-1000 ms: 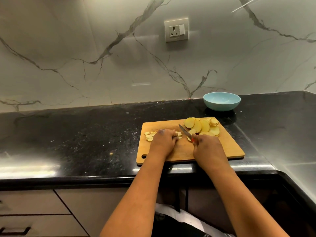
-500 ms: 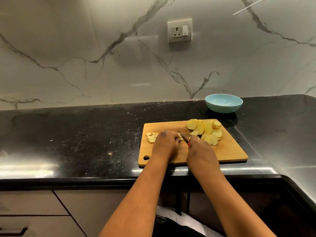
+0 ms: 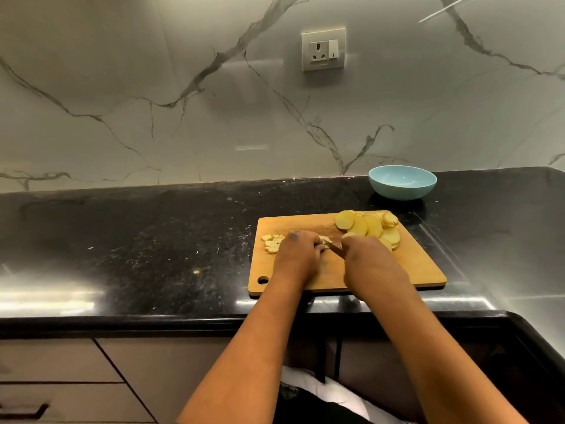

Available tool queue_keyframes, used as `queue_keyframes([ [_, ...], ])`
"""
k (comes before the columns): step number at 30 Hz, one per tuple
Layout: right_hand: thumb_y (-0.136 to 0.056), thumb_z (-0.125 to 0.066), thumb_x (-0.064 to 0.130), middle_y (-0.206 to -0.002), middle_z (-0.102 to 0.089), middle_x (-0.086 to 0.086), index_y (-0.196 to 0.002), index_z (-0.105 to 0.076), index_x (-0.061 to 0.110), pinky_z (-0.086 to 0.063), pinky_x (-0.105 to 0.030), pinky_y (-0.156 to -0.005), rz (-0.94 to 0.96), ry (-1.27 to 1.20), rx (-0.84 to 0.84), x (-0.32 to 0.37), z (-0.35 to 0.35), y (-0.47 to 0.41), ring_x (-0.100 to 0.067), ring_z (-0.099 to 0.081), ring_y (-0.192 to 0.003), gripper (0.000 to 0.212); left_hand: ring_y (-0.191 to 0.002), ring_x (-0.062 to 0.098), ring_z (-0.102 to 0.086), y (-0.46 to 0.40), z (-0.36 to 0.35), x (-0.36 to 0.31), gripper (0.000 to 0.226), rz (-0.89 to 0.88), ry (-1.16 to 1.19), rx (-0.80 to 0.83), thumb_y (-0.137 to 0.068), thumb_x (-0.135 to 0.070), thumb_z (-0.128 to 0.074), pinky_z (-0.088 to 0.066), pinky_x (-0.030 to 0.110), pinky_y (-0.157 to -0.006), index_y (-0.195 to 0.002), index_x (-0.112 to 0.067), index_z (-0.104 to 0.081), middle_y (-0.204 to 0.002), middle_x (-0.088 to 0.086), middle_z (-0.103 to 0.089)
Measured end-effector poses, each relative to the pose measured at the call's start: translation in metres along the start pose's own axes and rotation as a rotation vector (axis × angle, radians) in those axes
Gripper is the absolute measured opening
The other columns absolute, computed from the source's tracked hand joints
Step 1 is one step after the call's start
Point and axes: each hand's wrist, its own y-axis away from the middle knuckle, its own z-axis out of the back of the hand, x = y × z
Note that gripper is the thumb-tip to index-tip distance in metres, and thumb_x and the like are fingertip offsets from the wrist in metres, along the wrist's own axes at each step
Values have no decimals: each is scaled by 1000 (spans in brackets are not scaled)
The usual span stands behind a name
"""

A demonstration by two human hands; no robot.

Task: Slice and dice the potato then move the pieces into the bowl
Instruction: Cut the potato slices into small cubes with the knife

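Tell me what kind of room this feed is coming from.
Most likely a home kitchen: a black stone countertop against a marble-look backsplash with a wall socket, and a wooden cutting board holding potato slices.

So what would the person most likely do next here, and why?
Probably another downward cut. The right hand holds the knife against the piece pinned under the left hand. Only a few diced bits lie on the board, the round slices are uncut, and the bowl holds nothing.
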Motion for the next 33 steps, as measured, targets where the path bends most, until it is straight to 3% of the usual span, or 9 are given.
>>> queue_keyframes([
  [2,-88,-59,5,-82,-44,0,-110,-60,19,-45,-30,-65,-45,62,71,-8,15,5,-15,-47,-68,26,-101,17,-62,0,0,1,23,14,24,-9,-97,-25,-59,-42,22,-84,-113,-14,-72,-109,4,-71],
  [5,-85,-67,9,-101,-57,-4,-118,-58,20,-52,-31,-74,-60,122,160,-17,30,11,-19,-56,-83,36,-106,16,-62,2,2,3,24,23,65,-16,-96,-24,-61,-42,20,-87,-116,-14,-71,-114,4,-71],
  [10,-93,-58,12,-89,-57,-2,-109,-60,20,-51,-28,-66,-6,-169,-123,-15,12,11,-16,-56,-76,19,-112,21,-61,4,6,3,28,34,77,-69,-93,-20,-65,-45,29,-98,-118,-10,-69,-119,7,-69],
  [15,-97,-47,12,-89,-60,-2,-98,-59,19,-52,-30,-68,23,-159,-128,-1,-19,6,-15,-56,-74,14,-95,19,-63,2,4,3,18,27,45,-45,-93,-18,-63,-45,25,-87,-100,-9,-76,-103,7,-73],
  [19,-99,-42,13,-96,-64,-4,-104,-57,18,-50,-27,-67,78,-52,-178,11,-29,4,-17,-61,-81,17,-91,21,-64,0,1,5,15,18,43,-39,-90,-15,-63,-45,27,-84,-93,-9,-77,-98,8,-73],
  [25,-97,-48,9,-105,-60,-6,-116,-60,18,-47,-27,-69,67,22,-45,11,-10,0,-15,-53,-82,24,-90,21,-65,-2,1,7,14,30,87,-44,-90,-16,-66,-51,32,-85,-92,-8,-77,-95,8,-74],
  [29,-88,-60,2,-86,-50,-2,-114,-60,19,-49,-30,-68,15,93,58,-7,12,11,-15,-51,-72,31,-95,19,-65,-1,1,9,17,52,111,-59,-91,-19,-67,-48,28,-86,-101,-8,-76,-101,8,-74],
  [33,-88,-65,11,-102,-61,-4,-116,-61,20,-55,-31,-78,-2,17,84,-21,29,14,-19,-59,-87,29,-102,19,-64,1,4,11,21,80,166,-83,-88,-17,-70,-49,29,-95,-108,-12,-75,-108,5,-73],
])
